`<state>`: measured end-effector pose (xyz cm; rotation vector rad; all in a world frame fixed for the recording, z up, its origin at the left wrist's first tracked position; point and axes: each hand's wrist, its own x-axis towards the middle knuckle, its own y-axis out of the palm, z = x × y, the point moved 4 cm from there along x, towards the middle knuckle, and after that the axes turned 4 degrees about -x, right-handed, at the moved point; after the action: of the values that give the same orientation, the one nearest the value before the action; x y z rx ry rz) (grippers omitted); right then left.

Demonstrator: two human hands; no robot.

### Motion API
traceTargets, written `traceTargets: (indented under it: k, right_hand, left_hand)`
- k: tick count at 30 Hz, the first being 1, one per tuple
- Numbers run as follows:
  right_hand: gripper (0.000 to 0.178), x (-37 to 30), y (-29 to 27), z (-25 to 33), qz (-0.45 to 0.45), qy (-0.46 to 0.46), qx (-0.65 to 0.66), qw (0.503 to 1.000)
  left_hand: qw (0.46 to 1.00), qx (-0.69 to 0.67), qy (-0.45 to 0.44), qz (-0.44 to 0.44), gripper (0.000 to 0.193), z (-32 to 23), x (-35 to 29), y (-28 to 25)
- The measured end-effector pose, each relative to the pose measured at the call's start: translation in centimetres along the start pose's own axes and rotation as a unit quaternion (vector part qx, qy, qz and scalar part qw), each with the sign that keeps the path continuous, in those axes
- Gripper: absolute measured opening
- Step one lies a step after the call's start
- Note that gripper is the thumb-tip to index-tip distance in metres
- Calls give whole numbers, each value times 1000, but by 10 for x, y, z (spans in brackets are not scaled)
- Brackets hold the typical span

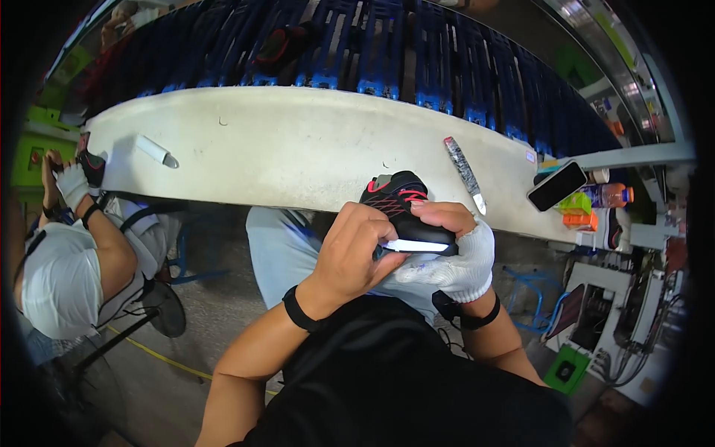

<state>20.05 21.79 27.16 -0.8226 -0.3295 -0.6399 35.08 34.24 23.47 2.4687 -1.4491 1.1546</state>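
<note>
Above my lap, near the table's front edge, a black shoe [398, 216] with red laces and red stitched lines is held in both hands. My right hand [450, 261], in a white knit glove with bare fingertips, wraps the toe end, thumb on top. My bare left hand [356, 249] is closed at the shoe's side, its fingers pinched at one end of a bright white strip [418, 246]. That strip lies along the shoe's lower edge; whether it is loose or part of the sole, I cannot tell.
On the white table [298, 149] lie a knife [465, 170] with a wrapped handle and a white tube [155, 151]. A phone [557, 186], a bottle [612, 196] and small boxes are at right. Beyond runs a blue roller conveyor [380, 63]. A co-worker [67, 290] sits at left.
</note>
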Motion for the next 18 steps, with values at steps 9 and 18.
traceTargets:
  k: [9,18]
  right_hand:
    - [69,13,0,0,38,4,62,997]
    - [55,16,8,16,88,-122,4,989]
  left_hand:
    - [997,-69,8,29,42,-2,-5,-6]
    - [963,-132,-146,186,42,17,12,-25]
